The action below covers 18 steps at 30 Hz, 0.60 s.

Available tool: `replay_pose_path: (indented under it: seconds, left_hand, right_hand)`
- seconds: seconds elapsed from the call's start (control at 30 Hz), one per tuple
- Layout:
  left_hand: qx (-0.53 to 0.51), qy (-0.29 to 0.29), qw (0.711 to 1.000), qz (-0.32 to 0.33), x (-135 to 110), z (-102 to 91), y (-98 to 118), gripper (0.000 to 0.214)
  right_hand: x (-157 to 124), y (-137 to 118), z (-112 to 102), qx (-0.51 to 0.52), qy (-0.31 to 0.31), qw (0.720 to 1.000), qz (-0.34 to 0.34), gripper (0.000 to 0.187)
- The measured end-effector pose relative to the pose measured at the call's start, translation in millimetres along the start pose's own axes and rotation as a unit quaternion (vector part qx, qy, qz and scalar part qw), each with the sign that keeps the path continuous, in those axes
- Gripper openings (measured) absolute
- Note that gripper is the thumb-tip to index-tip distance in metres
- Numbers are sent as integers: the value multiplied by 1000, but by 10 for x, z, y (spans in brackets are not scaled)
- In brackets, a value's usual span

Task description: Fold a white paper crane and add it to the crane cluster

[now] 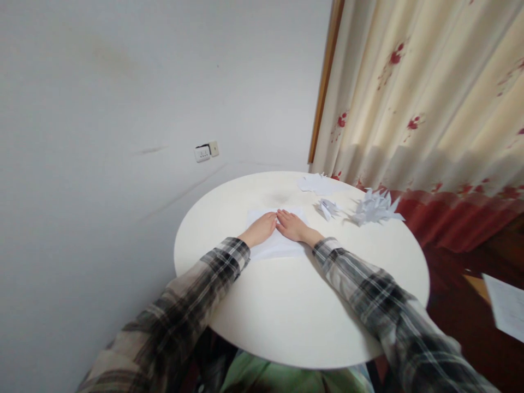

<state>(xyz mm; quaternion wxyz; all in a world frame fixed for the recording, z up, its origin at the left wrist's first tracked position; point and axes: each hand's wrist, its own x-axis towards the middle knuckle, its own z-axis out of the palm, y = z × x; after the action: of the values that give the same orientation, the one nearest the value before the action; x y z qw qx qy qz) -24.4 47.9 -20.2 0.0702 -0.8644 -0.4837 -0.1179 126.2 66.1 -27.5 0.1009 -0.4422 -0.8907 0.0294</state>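
A white sheet of paper (279,249) lies flat on the round white table (295,311). My left hand (262,227) rests on the sheet with its fingers laid out flat. Beside it, my right hand (291,225) also lies flat on the paper, its fingertips meeting those of the left near the sheet's upper middle. Both hands cover part of the paper. To the right of my right hand sits a small folded paper piece (326,208), which neither hand touches.
A pile of pointed folded paper shapes (375,207) stands at the table's right side. Further back lie loose paper pieces (317,184). A grey-white wall (123,98) borders the left, with a socket (202,154). Patterned curtains (434,98) hang behind on the right.
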Motion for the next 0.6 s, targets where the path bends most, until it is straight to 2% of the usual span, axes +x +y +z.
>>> replay_pose_path:
  seconds: [0.1,0.2,0.37,0.6]
  left_hand:
    - [-39,-32,999,2,11,106,-100,49]
    - [-29,-58,997,-30,2,145,-176,52]
    - [7,-72,993,-99,-21,121,-235,61]
    - [14,-69,981,-182,-48,60,-271,74]
  right_hand:
    - [-7,36,15,7,-5,1000,-1,59]
    - [-20,68,19,13,0,1000,12,65]
    - [-63,160,-17,14,13,997,80,85]
    - [-110,345,-63,9,14,987,160,87]
